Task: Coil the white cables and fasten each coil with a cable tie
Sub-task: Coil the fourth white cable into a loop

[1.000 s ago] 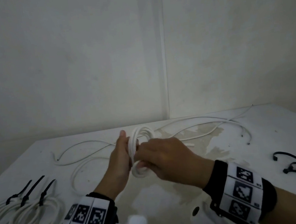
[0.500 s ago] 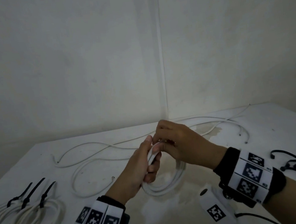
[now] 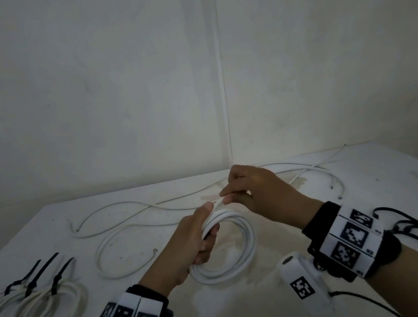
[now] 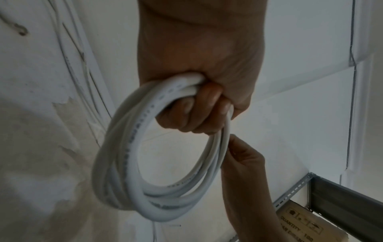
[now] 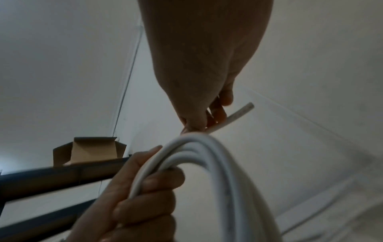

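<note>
A coil of white cable [image 3: 240, 245] [image 4: 124, 157] [image 5: 217, 172] hangs over the table's middle, several loops thick. My left hand [image 3: 198, 239] [image 4: 199, 108] grips the loops at their top left, fingers curled round them. My right hand [image 3: 247, 193] [image 5: 207, 121] pinches the cable's free end [image 5: 240, 113] just above the coil, between thumb and fingertips. Loose white cables [image 3: 121, 219] lie on the table behind. Tied coils [image 3: 38, 310] with black cable ties [image 3: 55, 275] lie at the front left.
The white table [image 3: 386, 191] stands in a corner of white walls. Loose black cable ties [image 3: 416, 229] lie at its right edge. A metal shelf [image 4: 342, 201] with a cardboard box [image 5: 91, 150] stands beside the table.
The coil has turned from edge-on to facing me and hangs lower and wider. My right hand has moved from the coil's front up to its top, now pinching the free end.
</note>
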`<state>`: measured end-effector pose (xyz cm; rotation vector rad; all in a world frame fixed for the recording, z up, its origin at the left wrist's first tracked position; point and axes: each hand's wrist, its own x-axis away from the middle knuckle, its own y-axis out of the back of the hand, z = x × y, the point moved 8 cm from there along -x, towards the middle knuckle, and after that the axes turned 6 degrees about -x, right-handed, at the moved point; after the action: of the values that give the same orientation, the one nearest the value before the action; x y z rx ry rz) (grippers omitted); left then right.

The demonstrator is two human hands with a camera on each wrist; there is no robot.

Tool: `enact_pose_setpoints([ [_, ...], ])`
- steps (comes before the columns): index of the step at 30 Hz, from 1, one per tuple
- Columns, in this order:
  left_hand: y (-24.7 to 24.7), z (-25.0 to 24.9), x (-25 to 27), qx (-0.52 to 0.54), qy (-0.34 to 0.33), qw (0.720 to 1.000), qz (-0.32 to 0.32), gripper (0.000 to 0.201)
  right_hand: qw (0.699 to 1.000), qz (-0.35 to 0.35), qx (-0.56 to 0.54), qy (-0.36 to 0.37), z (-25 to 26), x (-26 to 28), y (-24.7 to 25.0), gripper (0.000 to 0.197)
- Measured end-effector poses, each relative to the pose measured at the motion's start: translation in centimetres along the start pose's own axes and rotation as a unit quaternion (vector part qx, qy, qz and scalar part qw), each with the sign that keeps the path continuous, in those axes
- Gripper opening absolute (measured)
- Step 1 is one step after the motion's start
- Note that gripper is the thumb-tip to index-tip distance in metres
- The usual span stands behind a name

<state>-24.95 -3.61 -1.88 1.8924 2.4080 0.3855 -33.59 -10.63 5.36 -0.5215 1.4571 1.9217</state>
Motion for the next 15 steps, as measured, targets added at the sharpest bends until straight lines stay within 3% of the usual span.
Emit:
enact_pose_setpoints([
  [4,0.3,-0.1,0.0,0.013,0.001,1.0,-0.012,0.05,0.99,0.027,-0.112,-0.085,-0.8,1.6,-1.6,0.028],
  [8,0.9,-0.2,-0.2,0.036,-0.005,0.999,-0.027,0.048,0.959,0.062,-0.218,-0.168,-1.0,2.6,-2.6,0.044],
  [11,1.1,-0.4,-0.4,0.049,-0.007,0.998,-0.034,0.05,0.959,0.088,-0.202,-0.178,-0.6,2.9,-3.4,0.028],
  [15,1.5,-0.8,-0.6,0.027,-0.021,0.998,-0.055,0.05,0.92,0.081,-0.303,-0.236,-1.2,3.1,-3.8,0.021],
])
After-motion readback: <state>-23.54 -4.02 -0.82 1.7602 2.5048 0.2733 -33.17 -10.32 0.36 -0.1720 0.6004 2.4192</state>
